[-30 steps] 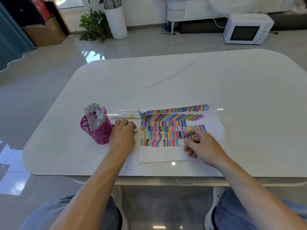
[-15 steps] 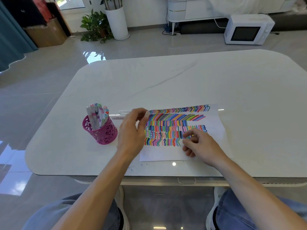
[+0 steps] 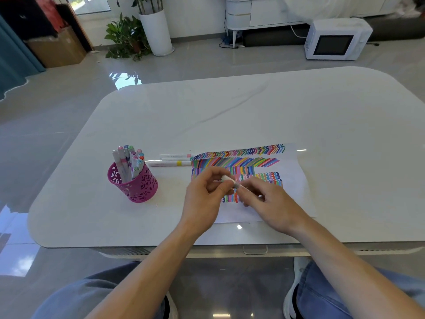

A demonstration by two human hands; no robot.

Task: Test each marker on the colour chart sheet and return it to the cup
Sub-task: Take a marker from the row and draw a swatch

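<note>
From the head view, both hands are meeting over the near left part of the colour chart sheet [image 3: 296, 185], which is lying flat on the white table [image 3: 253, 116] towards its near edge, its far half covered in rows of coloured strokes and squiggles. The left hand [image 3: 205, 199] is curling its fingers and pinching the left end of a white marker [image 3: 230, 180], holding it just above the paper. The right hand [image 3: 272, 204] is coming in from the right with its fingers wrapping the marker's other end; that hand is blurring, so exactly how the fingertips are sitting on the barrel is hard to tell. The marker is running slantwise between the two hands, left end a touch farther away, and whether its cap is on or off cannot be told. Over to the left, well apart from the hands, the pink cut-out cup [image 3: 135, 187] is standing upright on the table, holding a bunch of markers [image 3: 127, 162] with their caps pointing up. Between the cup and the sheet's far left corner, three loose markers [image 3: 174, 160] are lying side by side on the tabletop, pointing left to right. Beyond the table, a white microwave [image 3: 335, 40] is sitting on the floor at far right, and a tall white plant pot [image 3: 156, 33] is standing at far left.
</note>
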